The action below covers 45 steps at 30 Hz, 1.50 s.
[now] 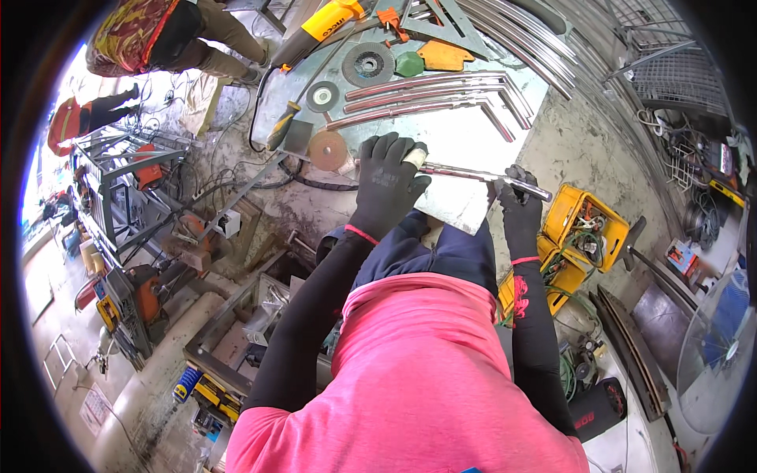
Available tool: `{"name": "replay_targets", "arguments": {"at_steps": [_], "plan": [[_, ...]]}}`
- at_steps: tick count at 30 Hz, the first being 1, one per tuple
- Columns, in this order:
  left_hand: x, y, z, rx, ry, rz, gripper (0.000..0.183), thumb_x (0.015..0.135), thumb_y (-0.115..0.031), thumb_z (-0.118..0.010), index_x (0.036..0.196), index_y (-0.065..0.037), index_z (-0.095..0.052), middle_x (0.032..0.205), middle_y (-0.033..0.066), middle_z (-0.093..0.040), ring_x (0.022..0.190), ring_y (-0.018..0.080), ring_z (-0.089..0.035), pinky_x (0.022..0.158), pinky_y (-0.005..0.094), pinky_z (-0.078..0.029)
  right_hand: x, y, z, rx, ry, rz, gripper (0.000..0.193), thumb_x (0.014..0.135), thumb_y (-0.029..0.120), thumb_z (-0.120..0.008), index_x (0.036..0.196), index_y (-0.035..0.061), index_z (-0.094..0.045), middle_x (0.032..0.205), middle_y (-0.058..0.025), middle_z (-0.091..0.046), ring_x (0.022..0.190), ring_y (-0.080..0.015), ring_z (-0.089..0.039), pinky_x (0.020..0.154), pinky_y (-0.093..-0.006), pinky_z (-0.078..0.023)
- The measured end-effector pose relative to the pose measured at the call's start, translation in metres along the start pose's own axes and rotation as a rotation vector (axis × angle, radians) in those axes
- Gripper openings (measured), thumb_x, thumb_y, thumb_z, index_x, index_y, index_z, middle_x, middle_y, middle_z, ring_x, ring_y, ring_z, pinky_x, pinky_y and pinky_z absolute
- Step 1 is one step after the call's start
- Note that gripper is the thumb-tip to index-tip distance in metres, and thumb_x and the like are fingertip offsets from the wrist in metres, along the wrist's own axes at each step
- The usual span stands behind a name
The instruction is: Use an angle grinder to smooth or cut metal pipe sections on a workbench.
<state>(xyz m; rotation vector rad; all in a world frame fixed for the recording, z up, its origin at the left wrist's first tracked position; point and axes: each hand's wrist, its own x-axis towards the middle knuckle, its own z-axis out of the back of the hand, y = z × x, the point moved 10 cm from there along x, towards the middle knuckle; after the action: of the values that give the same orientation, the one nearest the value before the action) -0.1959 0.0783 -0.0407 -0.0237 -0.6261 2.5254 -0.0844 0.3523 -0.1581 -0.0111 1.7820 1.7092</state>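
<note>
The handheld metal tube (461, 172) looks smooth and glossy (almost mirror-like), the flap disc (383, 66) rough, the shirt (426, 370) matt cloth.

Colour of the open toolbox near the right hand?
Yellow: the open, boxy yellow toolbox, best seen in the head view, near the dark-gloved right hand.

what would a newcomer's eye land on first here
Probably the bright pink shirt, filling the lower centre. Above it, the dark-gloved left hand and right hand hold a shiny metal tube. The open yellow toolbox stands out next, right of the right hand.
</note>
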Motion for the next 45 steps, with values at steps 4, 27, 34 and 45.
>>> {"name": "replay_targets", "arguments": {"at_steps": [4, 27, 34, 45], "plan": [[0.002, 0.002, -0.006, -0.003, 0.005, 0.014, 0.054, 0.085, -0.035, -0.090, 0.132, -0.011, -0.077, 0.138, 0.0130, -0.068, 0.139, 0.0395, -0.056, 0.121, 0.0571, -0.041, 0.000, 0.004, 0.001, -0.070, 0.019, 0.059, 0.051, 0.103, 0.002, -0.079, 0.151, -0.0013, -0.061, 0.145, -0.0109, -0.071, 0.131, -0.0172, -0.067, 0.113, -0.0335, -0.055], [-0.026, 0.052, 0.029, 0.203, -0.068, 0.055, 0.039, 0.088, -0.014, -0.081, 0.126, -0.006, -0.080, 0.142, 0.0145, -0.067, 0.142, 0.0413, -0.055, 0.123, 0.0587, -0.039, -0.002, 0.007, 0.007, 0.037, 0.052, 0.045, 0.036, 0.109, 0.002, -0.072, 0.144, -0.0008, -0.067, 0.135, -0.0089, -0.074, 0.117, -0.0158, -0.071, 0.106, -0.0301, -0.057], [-0.019, 0.035, 0.012, 0.171, -0.060, 0.002, 0.040, 0.086, -0.013, -0.081, 0.125, -0.008, -0.081, 0.140, 0.0141, -0.066, 0.143, 0.0416, -0.054, 0.124, 0.0595, -0.038, 0.004, -0.013, 0.015, 0.210, -0.024, 0.030, 0.030, 0.110, 0.009, -0.073, 0.138, 0.0010, -0.069, 0.123, -0.0041, -0.071, 0.104, -0.0119, -0.068, 0.096, -0.0300, -0.058], [-0.008, 0.002, 0.005, 0.079, -0.035, -0.034, 0.053, 0.087, -0.034, -0.090, 0.135, -0.014, -0.079, 0.146, 0.0122, -0.065, 0.145, 0.0407, -0.052, 0.126, 0.0589, -0.036, 0.004, -0.006, 0.030, 0.117, -0.057, 0.013, 0.037, 0.110, 0.024, -0.075, 0.138, 0.0013, -0.070, 0.114, -0.0029, -0.069, 0.094, -0.0125, -0.072, 0.095, -0.0317, -0.063]]}}
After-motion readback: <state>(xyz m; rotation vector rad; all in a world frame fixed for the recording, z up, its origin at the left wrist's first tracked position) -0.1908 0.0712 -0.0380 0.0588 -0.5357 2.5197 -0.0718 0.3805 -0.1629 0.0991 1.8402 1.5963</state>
